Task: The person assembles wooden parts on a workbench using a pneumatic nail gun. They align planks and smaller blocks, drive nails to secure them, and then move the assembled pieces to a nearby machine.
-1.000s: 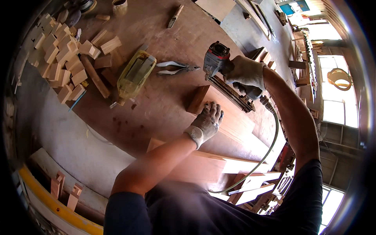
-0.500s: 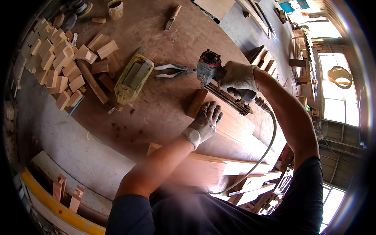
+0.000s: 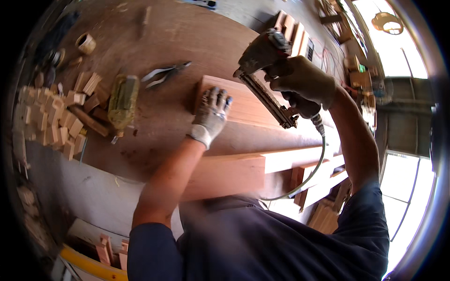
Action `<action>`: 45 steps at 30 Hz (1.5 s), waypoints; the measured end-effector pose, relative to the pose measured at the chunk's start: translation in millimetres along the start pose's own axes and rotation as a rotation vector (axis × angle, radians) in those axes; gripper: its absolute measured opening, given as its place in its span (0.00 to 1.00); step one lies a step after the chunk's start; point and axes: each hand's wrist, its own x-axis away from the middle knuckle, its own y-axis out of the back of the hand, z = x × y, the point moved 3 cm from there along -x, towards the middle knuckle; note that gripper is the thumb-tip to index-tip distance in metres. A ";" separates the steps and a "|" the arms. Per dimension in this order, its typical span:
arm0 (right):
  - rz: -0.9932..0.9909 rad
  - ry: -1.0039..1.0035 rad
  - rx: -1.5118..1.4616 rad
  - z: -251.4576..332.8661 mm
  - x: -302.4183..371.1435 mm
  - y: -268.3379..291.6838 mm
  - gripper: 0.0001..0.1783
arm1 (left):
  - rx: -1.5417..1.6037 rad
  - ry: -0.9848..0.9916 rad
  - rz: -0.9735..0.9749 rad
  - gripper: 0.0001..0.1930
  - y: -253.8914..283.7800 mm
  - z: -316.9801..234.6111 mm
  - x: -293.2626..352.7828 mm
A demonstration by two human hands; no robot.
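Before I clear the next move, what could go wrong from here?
Two risks stand out. The left hand lies on the wooden board, and the nail gun in the right hand is up close to it, so a misplaced or accidental shot could hit the left hand's fingers. The hose also loops down past the timber nearer the body and might snag, tugging the nail gun off line.

Window (image 3: 398,182) glare right | dim left edge | slight motion blur | fisheye bending, black corners
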 end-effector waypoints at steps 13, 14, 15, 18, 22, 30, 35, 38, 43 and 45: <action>-0.477 -0.211 -0.990 -305.4 196.2 -33.0 0.16 | -0.093 -0.204 0.411 0.43 3.5 -162.3 -77.3; -0.477 -0.218 -1.046 -320.0 195.5 -42.1 0.15 | -0.120 -0.217 0.399 0.43 -6.3 -174.0 -84.9; -0.475 -0.223 -1.102 -331.7 193.6 -50.9 0.14 | -0.147 -0.229 0.387 0.43 -14.7 -183.0 -91.4; -0.415 -0.256 -1.165 -354.3 192.0 -64.6 0.12 | -0.251 -0.189 0.482 0.43 -28.8 -201.0 -103.6; -0.345 -0.215 -1.114 -371.4 179.3 -71.3 0.08 | -0.343 -0.167 0.542 0.43 -39.4 -209.0 -105.0; -0.283 -0.232 -1.044 -385.4 145.5 -63.1 0.07 | -0.283 -0.195 0.436 0.30 -45.9 -208.5 -99.4; -0.230 -0.240 -1.007 -407.6 123.5 -71.4 0.07 | -0.284 -0.203 0.425 0.30 -46.1 -212.0 -100.1; -0.194 -0.252 -0.976 -412.6 119.0 -68.1 0.07 | -0.302 -0.198 0.434 0.31 -44.0 -213.1 -99.2; -0.154 -0.231 -0.956 -419.3 114.6 -65.2 0.10 | -0.366 -0.179 0.463 0.40 -37.5 -215.5 -100.8; -0.156 -0.236 -0.942 -422.7 112.7 -65.7 0.11 | -0.343 -0.150 0.487 0.46 -35.0 -218.3 -103.5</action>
